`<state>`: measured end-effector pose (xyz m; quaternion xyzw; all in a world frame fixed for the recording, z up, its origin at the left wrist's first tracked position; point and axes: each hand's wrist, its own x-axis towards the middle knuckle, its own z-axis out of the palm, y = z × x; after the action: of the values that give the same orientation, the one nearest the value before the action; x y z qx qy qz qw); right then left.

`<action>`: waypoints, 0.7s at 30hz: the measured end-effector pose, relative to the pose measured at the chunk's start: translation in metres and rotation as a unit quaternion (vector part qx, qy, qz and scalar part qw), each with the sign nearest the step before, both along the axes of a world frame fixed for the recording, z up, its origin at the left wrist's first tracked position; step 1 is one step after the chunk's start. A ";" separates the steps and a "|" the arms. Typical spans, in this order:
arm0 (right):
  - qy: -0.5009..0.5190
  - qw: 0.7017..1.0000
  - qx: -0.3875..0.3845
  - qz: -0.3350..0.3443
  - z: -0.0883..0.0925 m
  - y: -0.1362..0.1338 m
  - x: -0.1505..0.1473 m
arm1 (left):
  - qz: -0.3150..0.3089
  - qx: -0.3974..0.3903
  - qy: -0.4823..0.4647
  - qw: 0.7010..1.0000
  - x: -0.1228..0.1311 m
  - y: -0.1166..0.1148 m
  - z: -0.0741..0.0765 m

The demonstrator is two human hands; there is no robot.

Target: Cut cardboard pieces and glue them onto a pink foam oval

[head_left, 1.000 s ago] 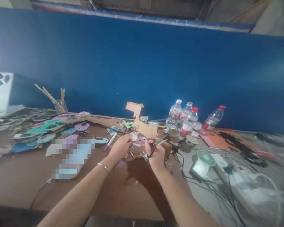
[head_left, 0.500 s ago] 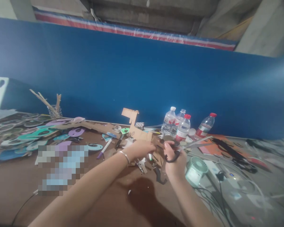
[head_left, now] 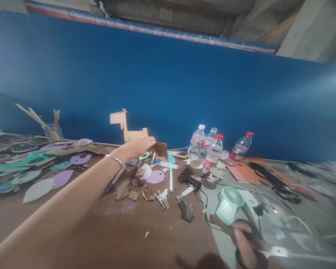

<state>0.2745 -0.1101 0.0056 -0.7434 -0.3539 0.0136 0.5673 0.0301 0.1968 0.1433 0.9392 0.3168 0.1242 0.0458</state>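
My left hand reaches far forward and grips the body of a cardboard animal figure, which stands lifted near the blue wall. My right hand is low at the bottom right, fingers through the black handles of scissors, whose blades point right. Cardboard scraps, a purple paper disc and marker pens lie on the brown table between the hands.
Several water bottles stand at the back by the blue wall. A green hand fan, cables and a black glue gun lie to the right. Coloured paper cut-outs and sticks in a jar fill the left.
My left hand has moved the cardboard figure back and left toward the wall. My right hand has dropped with the scissors to the lower right. The view swung right.
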 end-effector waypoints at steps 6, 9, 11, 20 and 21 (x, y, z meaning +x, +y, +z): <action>0.001 0.996 -0.042 0.075 0.008 0.002 -0.017 | 0.022 -0.062 0.041 0.997 -0.019 0.039 -0.023; 0.026 0.986 -0.085 0.144 0.013 0.010 -0.025 | 0.014 -0.060 0.026 0.998 -0.020 0.035 -0.045; 0.024 0.985 -0.088 0.147 0.012 0.021 -0.032 | 0.000 -0.066 0.027 0.997 -0.018 0.028 -0.056; 0.014 0.955 -0.157 0.250 0.003 0.055 -0.067 | 0.120 -0.134 -0.034 0.983 -0.015 -0.057 -0.075; 0.012 0.950 -0.166 0.264 0.006 0.054 -0.070 | 0.100 -0.172 -0.032 0.979 -0.017 -0.072 -0.080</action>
<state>0.2041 -0.0559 0.0120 -0.7069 -0.5233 0.2300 0.4167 0.0132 0.1248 0.0638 0.8762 0.4242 0.1019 0.2045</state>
